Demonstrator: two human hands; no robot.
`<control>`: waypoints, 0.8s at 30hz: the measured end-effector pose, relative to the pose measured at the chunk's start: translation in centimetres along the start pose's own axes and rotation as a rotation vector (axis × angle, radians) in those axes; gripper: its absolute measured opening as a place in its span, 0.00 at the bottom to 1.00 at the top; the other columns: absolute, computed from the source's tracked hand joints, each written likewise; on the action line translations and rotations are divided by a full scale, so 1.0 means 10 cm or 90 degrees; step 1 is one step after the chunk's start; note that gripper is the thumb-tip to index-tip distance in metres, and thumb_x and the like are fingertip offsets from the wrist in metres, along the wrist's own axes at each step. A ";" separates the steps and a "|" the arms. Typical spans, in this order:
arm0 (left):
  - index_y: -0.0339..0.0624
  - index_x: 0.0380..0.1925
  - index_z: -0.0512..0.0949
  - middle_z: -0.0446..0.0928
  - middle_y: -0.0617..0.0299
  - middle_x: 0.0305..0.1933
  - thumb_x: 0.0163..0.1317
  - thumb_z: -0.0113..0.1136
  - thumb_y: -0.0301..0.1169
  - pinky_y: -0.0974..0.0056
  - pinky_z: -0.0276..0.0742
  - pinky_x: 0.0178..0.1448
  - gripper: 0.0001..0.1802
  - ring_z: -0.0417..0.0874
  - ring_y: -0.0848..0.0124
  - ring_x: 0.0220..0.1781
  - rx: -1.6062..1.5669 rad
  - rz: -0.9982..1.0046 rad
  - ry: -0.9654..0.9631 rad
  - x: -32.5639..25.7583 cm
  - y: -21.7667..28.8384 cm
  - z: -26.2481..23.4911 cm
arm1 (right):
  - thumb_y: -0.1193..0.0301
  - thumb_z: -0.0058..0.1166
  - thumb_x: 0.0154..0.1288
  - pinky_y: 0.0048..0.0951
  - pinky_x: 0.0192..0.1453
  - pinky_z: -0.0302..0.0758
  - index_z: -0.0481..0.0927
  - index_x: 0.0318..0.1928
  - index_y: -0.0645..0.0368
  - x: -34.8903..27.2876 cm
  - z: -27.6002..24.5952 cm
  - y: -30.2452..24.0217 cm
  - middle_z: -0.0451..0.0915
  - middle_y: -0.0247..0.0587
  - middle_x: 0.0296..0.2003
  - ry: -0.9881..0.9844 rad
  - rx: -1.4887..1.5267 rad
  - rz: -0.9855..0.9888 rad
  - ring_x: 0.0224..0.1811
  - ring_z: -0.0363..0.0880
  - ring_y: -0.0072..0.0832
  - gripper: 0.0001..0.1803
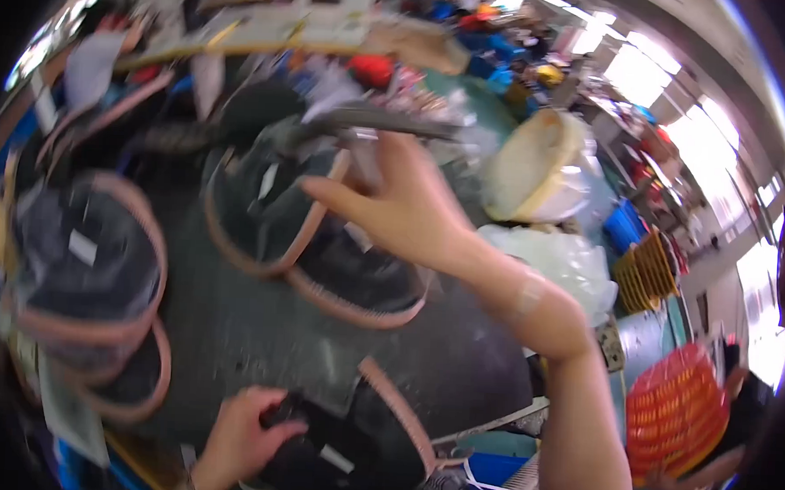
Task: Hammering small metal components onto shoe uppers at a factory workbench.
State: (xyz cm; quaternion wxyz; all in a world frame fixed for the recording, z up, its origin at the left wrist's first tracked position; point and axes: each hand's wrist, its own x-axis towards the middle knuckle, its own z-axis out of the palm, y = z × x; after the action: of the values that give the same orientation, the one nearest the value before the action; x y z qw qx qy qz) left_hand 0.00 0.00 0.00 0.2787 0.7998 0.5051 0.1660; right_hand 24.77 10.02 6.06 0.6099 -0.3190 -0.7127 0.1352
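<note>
My left hand [239, 440], at the lower edge, grips the edge of a black fabric piece [336, 426] with pink trim and a small white label, thumb on top. Farther forward, my right hand [403, 202] is over two similar dark, cap-like pieces, one at its thumb [267, 200] and one under the wrist [365, 279]. Its thumb stretches to the left; its fingers are blurred and partly hidden by a dark grey strip-like shape [380, 120]. Whether they hold that shape I cannot make out. More pink-trimmed dark pieces [90, 254] are stacked at the left.
The dark work surface [257, 335] spreads under the pieces. A cream, bowl-like container [540, 164] and a clear plastic bag [554, 261] are beyond my right forearm. Farther right are a red-orange basket [679, 411], a yellow-brown basket [645, 269], and part of another person.
</note>
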 end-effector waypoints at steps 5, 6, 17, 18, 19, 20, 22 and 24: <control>0.37 0.29 0.74 0.75 0.53 0.27 0.47 0.70 0.38 0.60 0.73 0.35 0.19 0.77 0.56 0.30 -0.153 -0.096 0.015 -0.39 0.15 0.81 | 0.68 0.60 0.60 0.30 0.33 0.75 0.72 0.52 0.63 -1.26 -0.65 -0.68 0.78 0.47 0.33 -0.550 0.114 0.322 0.30 0.80 0.33 0.21; 0.37 0.29 0.73 0.75 0.53 0.26 0.47 0.70 0.40 0.60 0.73 0.35 0.20 0.78 0.56 0.30 -0.180 -0.092 0.022 -0.51 0.30 1.01 | 0.70 0.57 0.59 0.34 0.29 0.76 0.69 0.52 0.63 -1.30 -0.83 -0.78 0.78 0.49 0.33 -0.740 0.019 0.273 0.27 0.80 0.43 0.21; 0.47 0.35 0.79 0.75 0.69 0.34 0.44 0.70 0.36 0.57 0.56 0.55 0.16 0.68 0.65 0.48 -0.016 0.147 0.073 -0.25 0.09 1.00 | 0.75 0.56 0.52 0.30 0.13 0.68 0.68 0.44 0.60 -1.72 -0.70 -0.64 0.66 0.36 0.21 -0.818 -0.224 0.087 0.14 0.73 0.29 0.17; 0.50 0.35 0.81 0.75 0.72 0.35 0.45 0.67 0.30 0.55 0.53 0.57 0.13 0.66 0.65 0.50 -0.022 0.168 0.055 -0.18 0.06 1.03 | 0.74 0.56 0.52 0.30 0.13 0.67 0.69 0.44 0.61 -1.67 -0.68 -0.60 0.66 0.36 0.22 -0.811 -0.202 0.069 0.14 0.72 0.29 0.18; 0.50 0.35 0.81 0.75 0.72 0.35 0.45 0.67 0.30 0.55 0.53 0.57 0.13 0.66 0.65 0.50 -0.026 0.165 0.050 -0.13 0.04 1.02 | 0.74 0.56 0.52 0.29 0.13 0.67 0.69 0.44 0.62 -1.64 -0.67 -0.58 0.66 0.36 0.22 -0.804 -0.179 0.051 0.14 0.72 0.28 0.18; 0.51 0.32 0.81 0.75 0.72 0.35 0.44 0.67 0.29 0.54 0.53 0.56 0.12 0.66 0.64 0.50 -0.012 0.187 0.013 -0.08 0.03 1.00 | 0.74 0.56 0.52 0.29 0.13 0.67 0.69 0.44 0.62 -1.62 -0.66 -0.60 0.66 0.36 0.22 -0.807 -0.175 0.056 0.14 0.72 0.28 0.18; 0.52 0.29 0.81 0.75 0.72 0.35 0.43 0.67 0.28 0.53 0.54 0.56 0.10 0.66 0.64 0.50 -0.004 0.216 -0.031 -0.02 0.04 0.93 | 0.73 0.56 0.53 0.29 0.14 0.67 0.70 0.46 0.65 -1.60 -0.65 -0.69 0.66 0.36 0.23 -0.783 -0.214 0.052 0.15 0.72 0.27 0.19; 0.53 0.24 0.81 0.73 0.74 0.35 0.43 0.66 0.27 0.51 0.54 0.56 0.07 0.65 0.63 0.51 0.012 0.246 -0.046 0.02 0.03 0.89 | 0.72 0.55 0.53 0.29 0.14 0.68 0.70 0.46 0.67 -1.62 -0.68 -0.67 0.66 0.37 0.23 -0.816 -0.192 0.067 0.15 0.72 0.27 0.20</control>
State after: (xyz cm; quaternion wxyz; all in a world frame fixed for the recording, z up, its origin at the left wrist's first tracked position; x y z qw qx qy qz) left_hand 5.19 -2.39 -6.88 0.2518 0.8899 0.3334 0.1830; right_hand 30.13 -6.42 -1.22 0.0058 -0.2919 -0.9293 0.2264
